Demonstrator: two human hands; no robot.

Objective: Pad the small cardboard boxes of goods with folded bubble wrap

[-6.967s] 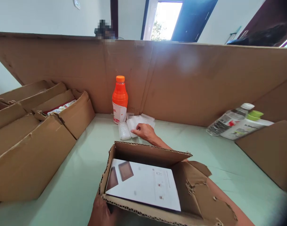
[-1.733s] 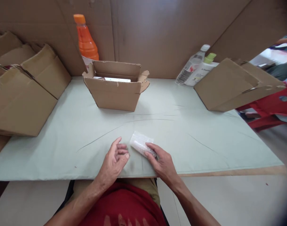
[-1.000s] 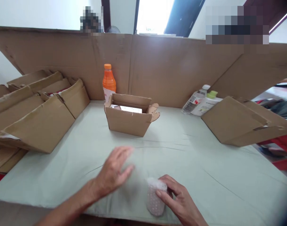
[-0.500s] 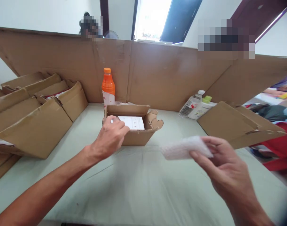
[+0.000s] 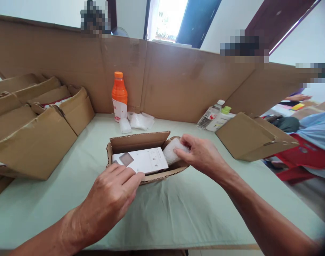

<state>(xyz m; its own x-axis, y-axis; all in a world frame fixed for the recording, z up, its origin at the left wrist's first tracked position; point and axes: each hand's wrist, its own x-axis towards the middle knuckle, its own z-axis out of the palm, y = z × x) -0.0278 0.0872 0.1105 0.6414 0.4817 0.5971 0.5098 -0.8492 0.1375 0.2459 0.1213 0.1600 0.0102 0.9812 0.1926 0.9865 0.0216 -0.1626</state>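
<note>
A small open cardboard box (image 5: pixel 130 143) stands in the middle of the pale green table (image 5: pixel 178 209). Inside it lies a white product box (image 5: pixel 143 160) with printed pictures. My left hand (image 5: pixel 111 197) grips the near rim of the cardboard box, fingers curled over the edge. My right hand (image 5: pixel 202 154) is closed on a roll of bubble wrap (image 5: pixel 171 151) and presses it into the box's right end, beside the white product box.
An orange bottle (image 5: pixel 119 96) and several bubble wrap pieces (image 5: pixel 137 121) sit at the back by a cardboard wall (image 5: pixel 178 81). Stacked cardboard boxes (image 5: pixel 31 124) fill the left. A clear bottle (image 5: pixel 210 115), a green-capped bottle (image 5: pixel 222 117) and another box (image 5: pixel 250 137) are right. A person sits far right.
My right hand carried the bubble wrap roll from the air on the right into the box's right end. My left hand pulled the box nearer and now holds its near rim.
</note>
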